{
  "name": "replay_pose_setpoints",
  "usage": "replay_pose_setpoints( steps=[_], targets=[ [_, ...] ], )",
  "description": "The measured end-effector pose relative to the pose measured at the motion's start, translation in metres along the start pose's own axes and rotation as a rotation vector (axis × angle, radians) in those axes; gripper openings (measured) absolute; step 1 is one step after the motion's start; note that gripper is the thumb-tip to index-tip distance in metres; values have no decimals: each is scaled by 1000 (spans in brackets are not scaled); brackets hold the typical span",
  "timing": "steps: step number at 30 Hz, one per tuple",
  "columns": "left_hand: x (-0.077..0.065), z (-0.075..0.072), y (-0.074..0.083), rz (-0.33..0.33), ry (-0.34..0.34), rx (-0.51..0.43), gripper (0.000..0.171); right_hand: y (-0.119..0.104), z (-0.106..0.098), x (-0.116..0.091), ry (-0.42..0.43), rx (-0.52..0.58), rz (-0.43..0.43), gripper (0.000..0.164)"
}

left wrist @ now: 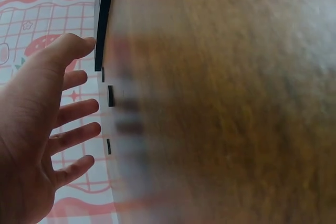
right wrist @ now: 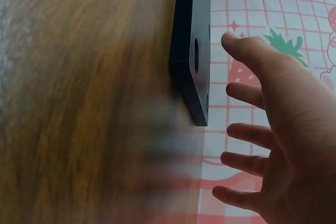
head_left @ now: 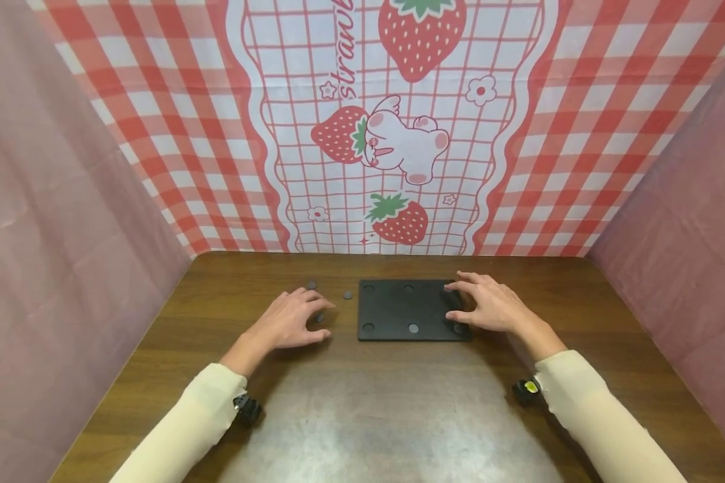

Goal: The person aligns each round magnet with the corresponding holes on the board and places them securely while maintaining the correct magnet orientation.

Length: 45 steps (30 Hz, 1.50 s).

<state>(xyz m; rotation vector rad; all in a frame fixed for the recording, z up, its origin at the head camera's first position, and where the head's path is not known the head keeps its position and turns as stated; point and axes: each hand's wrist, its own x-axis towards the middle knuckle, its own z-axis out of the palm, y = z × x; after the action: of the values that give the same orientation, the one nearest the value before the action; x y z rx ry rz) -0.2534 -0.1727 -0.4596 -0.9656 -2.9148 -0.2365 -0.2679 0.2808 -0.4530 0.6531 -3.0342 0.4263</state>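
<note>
A black rectangular board (head_left: 387, 308) with round recesses lies on the table. A grey disc (head_left: 413, 329) sits in its front middle recess. My right hand (head_left: 489, 303) hovers over the board's right end, fingers spread and holding nothing; the right wrist view shows a gap between the fingertips and the board (right wrist: 191, 72). To the left of the board, my left hand (head_left: 291, 319) is held above small dark discs, also with nothing in its fingers. One disc (head_left: 347, 295) lies near the board, another disc (head_left: 311, 285) behind the hand, and a third disc (head_left: 320, 318) partly under its fingers.
The brown wooden table (head_left: 350, 402) ends at the back against a red-checked strawberry cloth (head_left: 399, 161). Pinkish curtains hang at the left (head_left: 84, 201) and right sides. A small black device (head_left: 248, 408) sits at each wrist.
</note>
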Motion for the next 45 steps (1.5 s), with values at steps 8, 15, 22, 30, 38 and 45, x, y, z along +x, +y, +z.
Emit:
replay_pose_setpoints(
  steps=[8, 15, 22, 30, 38, 45],
  targets=[
    [-4, 4, 0, -6, -16, 2, 51, 2, 4, 0, -49, 10, -12, 77],
    [-4, 3, -1, 11, 14, 48, 46, 0, 4, 1, -80, 17, -18, 80],
    [-1, 3, -1, 24, 11, 69, 35, -3, 4, 3, -128, 7, -5, 77],
    [2, 1, -5, 52, 6, 97, 26, -2, 4, 6, -125, -10, -13, 77],
    [10, 21, -28, 134, 62, 57, 20, 0, 5, 8, -136, -4, -3, 77],
    [12, 13, -24, 136, 80, 46, 16, 1, 7, 9, -131, -3, 0, 77]
  ],
)
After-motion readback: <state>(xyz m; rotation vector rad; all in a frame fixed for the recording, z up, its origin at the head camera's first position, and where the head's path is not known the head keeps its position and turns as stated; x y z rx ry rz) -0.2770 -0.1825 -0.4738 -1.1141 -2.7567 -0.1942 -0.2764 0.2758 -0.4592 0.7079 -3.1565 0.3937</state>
